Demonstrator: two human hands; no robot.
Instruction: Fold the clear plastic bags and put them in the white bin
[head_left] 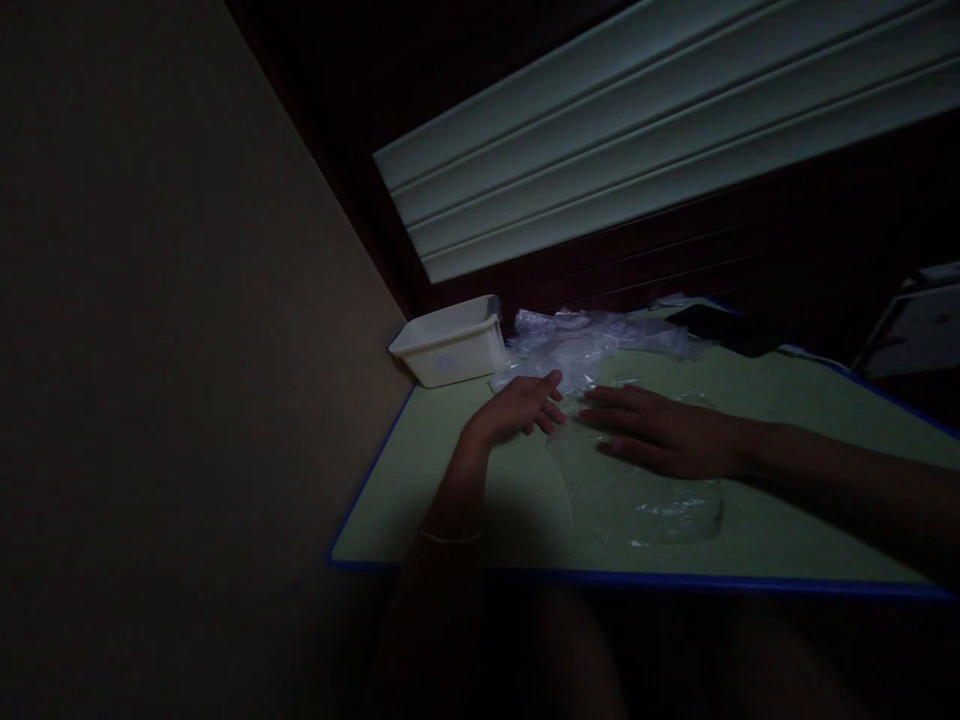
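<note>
A clear plastic bag [675,510] lies flat on the pale green table [810,510] in front of me. Across its upper part rests my right hand [667,432], palm down with the fingers stretched out to the left. My left hand [521,408] is by the bag's upper left side, turned on its edge, fingers apart and slightly bent, with nothing seen in them. A heap of crumpled clear plastic bags [577,340] lies just beyond both hands. The light is dim, so the bag's outline is hard to follow.
A white plastic tub [457,350] stands at the table's far left corner, beside the wall [225,350]. Something dark and flat [727,328] lies at the back right. A blue edge [637,578] runs round the table; a slatted panel [600,150] rises behind.
</note>
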